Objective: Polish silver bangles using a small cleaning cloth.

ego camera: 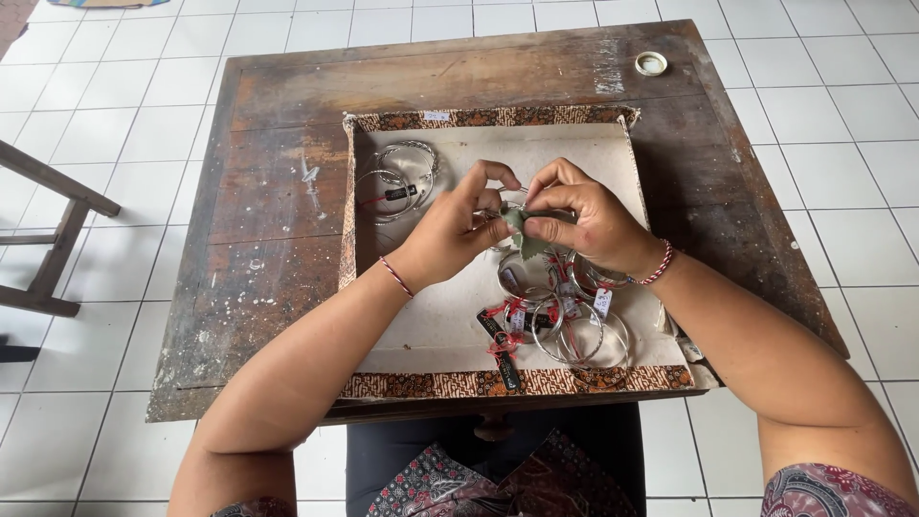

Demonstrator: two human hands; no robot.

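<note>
I sit at an old brown wooden table (278, 239). On it lies a flat tray (450, 325) with a pale bottom and a patterned brown edge.

My left hand (459, 225) and my right hand (584, 220) are up over the middle of the tray, very close to each other. My fingers are curled in tight. Between them I pinch a small green-grey cloth (522, 230). A thin silver bangle (504, 206) sits in my fingers too, and the cloth is pressed on it. Most of that bangle is hidden by my hands, so I cannot tell which hand has the better hold on it.

Just under my right hand is a pile of silver bangles (565, 321). They have little tags and red strings on them. They lie on the near part of the tray, and some lie on top of others.

To the far left of the tray is a smaller bunch of bangles (397, 182), well apart from the pile.

A small white round lid (651, 63) lies on the far right corner of the table, outside the tray.

I have a red and white string on each wrist.
</note>
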